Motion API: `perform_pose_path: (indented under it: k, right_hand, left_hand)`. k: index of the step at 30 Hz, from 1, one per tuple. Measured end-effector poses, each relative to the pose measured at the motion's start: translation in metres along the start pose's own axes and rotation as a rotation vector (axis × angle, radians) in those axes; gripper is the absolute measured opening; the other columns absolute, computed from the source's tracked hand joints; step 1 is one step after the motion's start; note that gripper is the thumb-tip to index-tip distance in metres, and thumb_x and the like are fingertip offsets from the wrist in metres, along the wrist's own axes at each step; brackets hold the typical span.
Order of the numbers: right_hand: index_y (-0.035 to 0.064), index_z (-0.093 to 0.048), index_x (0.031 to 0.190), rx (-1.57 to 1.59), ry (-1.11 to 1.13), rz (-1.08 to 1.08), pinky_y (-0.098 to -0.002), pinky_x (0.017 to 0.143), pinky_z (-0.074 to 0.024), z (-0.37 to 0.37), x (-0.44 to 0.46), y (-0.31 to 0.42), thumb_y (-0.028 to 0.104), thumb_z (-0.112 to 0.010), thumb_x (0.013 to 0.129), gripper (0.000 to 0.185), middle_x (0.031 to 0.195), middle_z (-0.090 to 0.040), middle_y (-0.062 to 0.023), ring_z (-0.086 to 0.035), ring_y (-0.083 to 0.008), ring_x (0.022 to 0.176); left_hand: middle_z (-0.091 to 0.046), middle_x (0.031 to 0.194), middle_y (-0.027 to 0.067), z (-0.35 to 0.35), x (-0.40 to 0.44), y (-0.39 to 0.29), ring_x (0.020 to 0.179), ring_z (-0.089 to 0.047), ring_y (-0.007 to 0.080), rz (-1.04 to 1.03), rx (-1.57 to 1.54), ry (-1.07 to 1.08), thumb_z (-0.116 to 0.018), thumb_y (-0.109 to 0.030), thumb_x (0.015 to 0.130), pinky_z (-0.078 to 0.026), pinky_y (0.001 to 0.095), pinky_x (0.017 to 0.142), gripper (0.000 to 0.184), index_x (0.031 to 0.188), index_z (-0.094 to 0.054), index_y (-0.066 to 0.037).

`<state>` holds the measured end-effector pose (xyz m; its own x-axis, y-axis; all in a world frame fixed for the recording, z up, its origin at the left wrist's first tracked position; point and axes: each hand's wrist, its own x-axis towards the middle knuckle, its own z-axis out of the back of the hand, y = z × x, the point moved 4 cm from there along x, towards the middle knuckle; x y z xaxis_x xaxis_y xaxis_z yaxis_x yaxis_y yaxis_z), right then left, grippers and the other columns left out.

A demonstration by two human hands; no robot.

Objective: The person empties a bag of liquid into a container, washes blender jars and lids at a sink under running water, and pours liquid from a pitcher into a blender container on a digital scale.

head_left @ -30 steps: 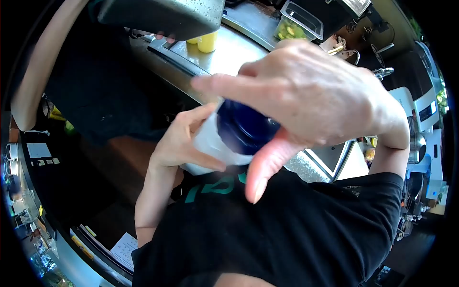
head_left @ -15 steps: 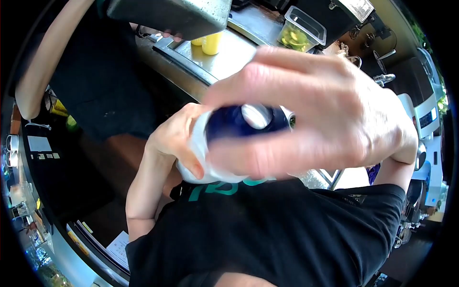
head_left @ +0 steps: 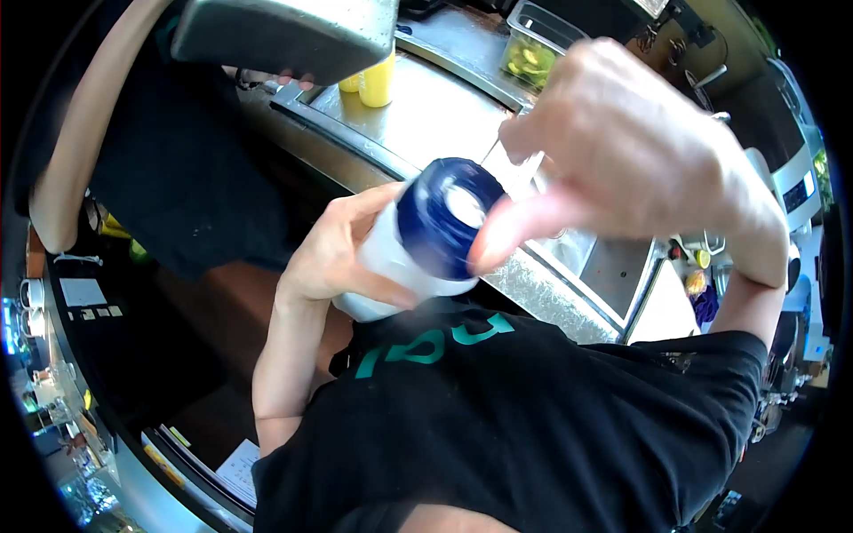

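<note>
Head view: I'm seeing the white bottle [head_left: 384, 256] tilting near centre, its blue cap [head_left: 425, 213] facing 2 o'clock. At 9 o'clock the left hand [head_left: 333, 246] is wrapping its body; at 2 the right hand [head_left: 635, 147] is hovering half-open, gripping nothing, its thumb perhaps touching the cap. I'm judging that a slack left grip could be letting the bottle twist or slip, and a loose cap could be causing a spill. The bottle's contents are staying hidden. Toward 1 o'clock, a clear tub [head_left: 544, 28] is holding green-yellow slices [head_left: 530, 62].
</note>
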<state>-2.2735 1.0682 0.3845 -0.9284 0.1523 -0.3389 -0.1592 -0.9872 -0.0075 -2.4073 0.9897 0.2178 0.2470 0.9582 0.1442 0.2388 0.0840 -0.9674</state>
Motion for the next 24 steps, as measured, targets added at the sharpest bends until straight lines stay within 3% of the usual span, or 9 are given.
perform_pose_path:
  k: [2,4,7,11,14,16,18,21,24]
  right_hand:
    - [-0.0026,-0.067,0.078,0.032,-0.132,-0.161,-0.0283,0.048,-0.0468,0.009,-0.007,-0.01,0.07,-0.064,0.064,0.074,0.053,-0.056,-0.007,-0.057,-0.0182,0.047]
    - [-0.0002,-0.061,0.098,-0.021,-0.479,0.307,-0.0311,0.057,-0.0503,-0.01,-0.009,-0.002,0.059,-0.069,0.064,0.068,0.078,-0.059,-0.012,-0.06,-0.0231,0.065]
    - [0.0064,-0.051,0.121,0.033,-0.339,0.392,-0.0359,0.069,-0.0532,-0.034,0.0,0.007,0.036,-0.075,0.069,0.064,0.111,-0.057,-0.0183,-0.062,-0.0304,0.09]
    - [-0.0008,-0.062,0.083,0.482,-0.362,0.215,-0.0339,0.057,-0.0515,-0.079,0.026,-0.052,0.053,-0.048,0.089,0.056,0.066,-0.061,-0.0161,-0.061,-0.0216,0.058]
    - [-0.0043,-0.059,0.053,1.039,0.308,-0.222,-0.033,0.051,-0.0499,-0.077,0.028,-0.082,0.068,-0.035,0.087,0.083,0.048,-0.056,-0.0131,-0.056,-0.0202,0.045]
    - [-0.0057,-0.064,0.069,0.754,-0.02,-0.021,-0.0347,0.052,-0.0514,-0.08,0.043,-0.109,0.07,-0.036,0.085,0.082,0.054,-0.059,-0.0139,-0.059,-0.0243,0.049]
    - [0.0002,-0.043,0.128,0.481,-0.451,0.301,-0.036,0.064,-0.0555,-0.054,0.034,-0.101,0.05,-0.063,0.081,0.071,0.1,-0.062,-0.0207,-0.065,-0.0307,0.075]
    - [0.0024,-0.051,0.117,0.165,-0.649,0.538,-0.0363,0.07,-0.0553,-0.051,0.032,-0.068,0.027,-0.073,0.075,0.053,0.107,-0.06,-0.0175,-0.063,-0.0333,0.091]
    - [-0.0016,-0.057,0.093,0.152,-0.37,0.487,-0.0351,0.064,-0.0542,-0.057,0.048,-0.078,0.044,-0.062,0.081,0.047,0.092,-0.063,-0.015,-0.064,-0.0284,0.082]
  left_hand:
    - [-0.064,0.105,0.0082,0.001,0.001,0.002,0.099,-0.059,0.0183,0.031,-0.035,-0.042,-0.088,-0.012,0.045,-0.043,0.0327,0.094,0.08,0.117,-0.057,-0.001]
    - [-0.064,0.104,0.0078,-0.002,0.005,0.0,0.099,-0.059,0.0179,0.054,-0.041,-0.046,-0.089,-0.012,0.045,-0.043,0.0326,0.093,0.079,0.117,-0.057,-0.002]
    - [-0.06,0.104,0.0053,0.004,0.012,0.009,0.1,-0.057,0.0174,0.052,0.179,0.051,-0.088,-0.013,0.047,-0.042,0.0315,0.092,0.074,0.114,-0.059,-0.003]
    - [-0.058,0.103,0.0047,-0.011,0.024,0.0,0.099,-0.055,0.0154,0.084,0.293,-0.109,-0.088,-0.011,0.047,-0.041,0.03,0.09,0.073,0.113,-0.058,-0.001]
    - [-0.059,0.11,0.0067,0.0,0.025,0.006,0.103,-0.056,0.0166,0.153,0.096,-0.298,-0.09,-0.007,0.048,-0.041,0.0305,0.094,0.084,0.122,-0.051,0.003]
    - [-0.059,0.112,0.0078,0.008,0.027,0.015,0.103,-0.057,0.0173,0.176,0.064,-0.284,-0.09,-0.007,0.048,-0.042,0.0307,0.094,0.085,0.122,-0.05,0.005]
    - [-0.06,0.109,0.0079,0.011,0.034,0.012,0.102,-0.057,0.0171,0.161,0.137,-0.28,-0.09,-0.007,0.048,-0.044,0.0325,0.093,0.086,0.122,-0.049,0.004]
    - [-0.06,0.108,0.007,0.02,0.037,0.01,0.101,-0.057,0.0174,0.281,0.184,-0.347,-0.09,-0.008,0.047,-0.044,0.0322,0.091,0.081,0.118,-0.052,0.003]
    - [-0.059,0.108,0.0067,0.02,0.057,0.009,0.101,-0.056,0.0167,0.195,0.203,-0.274,-0.089,-0.008,0.046,-0.043,0.0321,0.092,0.075,0.112,-0.055,0.003]
